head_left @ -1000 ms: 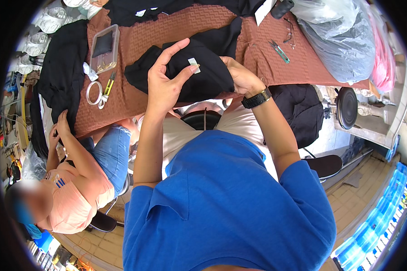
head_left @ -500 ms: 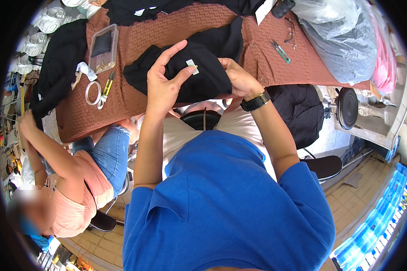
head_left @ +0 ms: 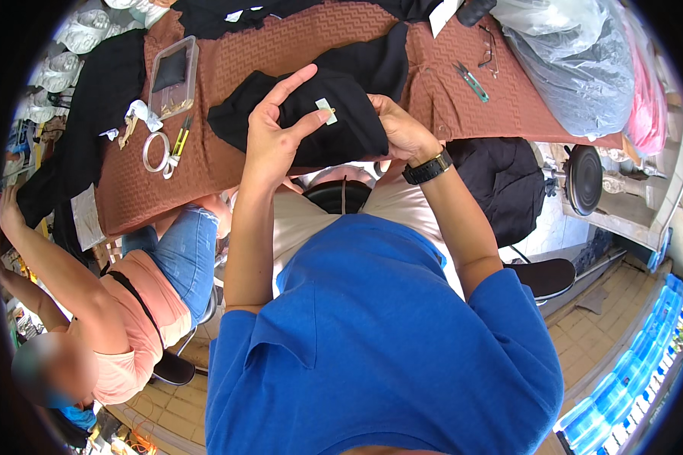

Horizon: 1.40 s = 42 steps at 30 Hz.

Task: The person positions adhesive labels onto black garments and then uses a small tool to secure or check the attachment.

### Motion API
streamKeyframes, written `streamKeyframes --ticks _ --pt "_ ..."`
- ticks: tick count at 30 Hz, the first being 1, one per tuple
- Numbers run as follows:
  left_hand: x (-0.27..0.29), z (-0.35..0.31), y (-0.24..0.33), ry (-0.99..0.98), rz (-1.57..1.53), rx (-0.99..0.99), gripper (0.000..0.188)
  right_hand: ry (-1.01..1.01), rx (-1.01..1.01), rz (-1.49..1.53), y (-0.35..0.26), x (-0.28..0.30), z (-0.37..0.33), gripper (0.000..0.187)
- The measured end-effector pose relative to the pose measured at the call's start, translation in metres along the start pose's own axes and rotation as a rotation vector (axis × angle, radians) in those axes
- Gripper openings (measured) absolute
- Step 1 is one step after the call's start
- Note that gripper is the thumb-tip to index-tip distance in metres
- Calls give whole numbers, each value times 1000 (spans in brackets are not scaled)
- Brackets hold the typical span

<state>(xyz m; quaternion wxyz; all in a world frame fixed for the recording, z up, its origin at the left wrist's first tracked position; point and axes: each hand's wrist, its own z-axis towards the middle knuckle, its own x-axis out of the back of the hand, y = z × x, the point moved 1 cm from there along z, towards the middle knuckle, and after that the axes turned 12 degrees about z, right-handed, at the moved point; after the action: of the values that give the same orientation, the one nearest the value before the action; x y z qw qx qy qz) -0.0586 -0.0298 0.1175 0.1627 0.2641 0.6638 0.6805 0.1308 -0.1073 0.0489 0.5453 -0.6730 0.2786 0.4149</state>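
Observation:
I have a black cloth piece (head_left: 349, 140) raised over the front edge of the table. On it is a small pale label (head_left: 326, 111) with a tiny gold-coloured spot. The thumb of my left hand (head_left: 275, 136) presses on that label and its index finger points up, apart from the thumb; the remaining fingers are hidden, seemingly under the cloth. My right hand (head_left: 408, 130), with a black watch (head_left: 429, 168) on the wrist, pinches the right edge of the cloth between thumb and fingers.
A brown patterned cloth (head_left: 243, 38) covers the table. To the left lie a clear plastic box (head_left: 191, 72), a yellow cutter (head_left: 181, 140) and a tape roll (head_left: 157, 152). Thread snips (head_left: 473, 82) and bulging plastic bags (head_left: 569, 68) are right. A co-worker (head_left: 140, 296) sits at left.
The co-worker's arms have moved outward to the left, drawing dark fabric along the table's left side. My hands and the black cloth have hardly moved.

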Motion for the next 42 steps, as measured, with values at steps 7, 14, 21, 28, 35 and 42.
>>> streamKeyframes --ticks 7,14,21,28,35,42 --pt "2 1 -1 -11 22 10 59 -11 -13 -16 0 5 0 30" --pt "1 1 -3 -8 15 3 59 0 -11 28 1 4 -1 31" --pt "0 0 -2 -12 -46 28 58 -31 -28 55 0 2 -2 32" --pt "-1 -1 -3 3 -19 22 58 -8 -33 58 2 5 -1 31" --pt "-1 1 -9 11 26 58 57 82 -8 40 7 5 1 33" --pt "-3 0 -11 60 107 34 56 281 113 -92 4 -7 3 31"
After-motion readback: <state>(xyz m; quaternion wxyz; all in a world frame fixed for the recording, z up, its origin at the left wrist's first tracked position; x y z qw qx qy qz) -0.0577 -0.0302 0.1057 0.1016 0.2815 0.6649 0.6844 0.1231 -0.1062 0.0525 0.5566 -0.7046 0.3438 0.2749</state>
